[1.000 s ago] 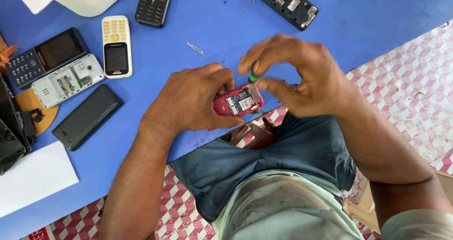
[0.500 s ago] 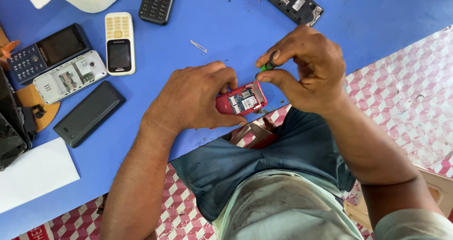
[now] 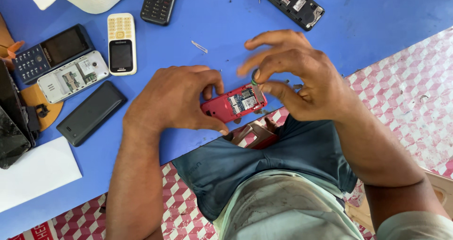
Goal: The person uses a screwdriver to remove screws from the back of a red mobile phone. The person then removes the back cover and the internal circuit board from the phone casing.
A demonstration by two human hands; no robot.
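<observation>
My left hand [image 3: 174,98] grips a small red phone [image 3: 234,103] lying back-up on the blue table [image 3: 212,13], its rear cover off and its card slots showing. My right hand [image 3: 297,75] hovers over the phone's right end. Its thumb and fingers pinch a small screwdriver with a green handle [image 3: 255,79], tip pointing down at the phone. A red cover piece [image 3: 257,134] lies on my lap just below the table edge.
Several other phones lie on the left: a white-and-cream one [image 3: 121,43], a dark keypad one [image 3: 49,51], an opened white one [image 3: 73,76] and a black cover [image 3: 91,112]. An opened black phone [image 3: 295,4] sits at the top. White paper [image 3: 35,174] is at lower left.
My right hand has shifted slightly over the phone's right end and its fingers have spread, blurred with motion. My left hand keeps its hold on the red phone.
</observation>
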